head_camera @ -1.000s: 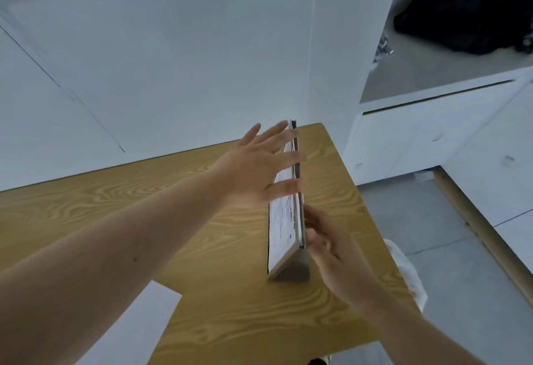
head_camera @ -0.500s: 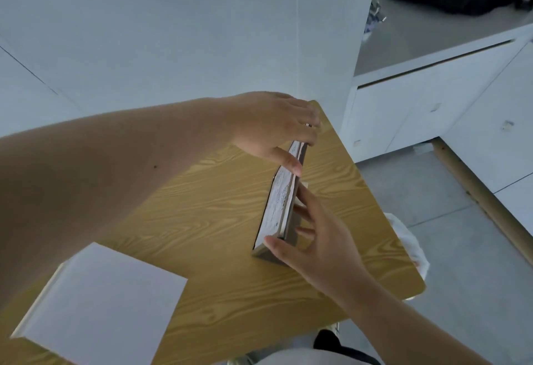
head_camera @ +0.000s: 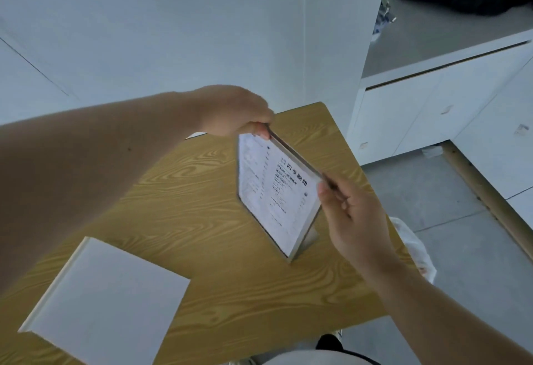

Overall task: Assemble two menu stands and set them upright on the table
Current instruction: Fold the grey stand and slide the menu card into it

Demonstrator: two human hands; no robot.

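Observation:
A menu stand (head_camera: 274, 194) with a printed menu sheet stands upright on its base on the wooden table (head_camera: 202, 220), its printed face turned toward me. My left hand (head_camera: 233, 112) pinches its top far corner. My right hand (head_camera: 350, 214) pinches its top near corner. A white flat box (head_camera: 106, 301) lies on the table at the lower left. A small white edge (head_camera: 196, 135) shows behind my left forearm; what it belongs to is hidden.
A white wall stands behind the table. White cabinets (head_camera: 432, 113) are to the right, with grey floor (head_camera: 450, 249) beside the table's right edge. A white plastic bag (head_camera: 415, 249) hangs below that edge.
The stand has turned from edge-on so its printed face now points at me. Both hands shifted from its sides to pinching its top corners.

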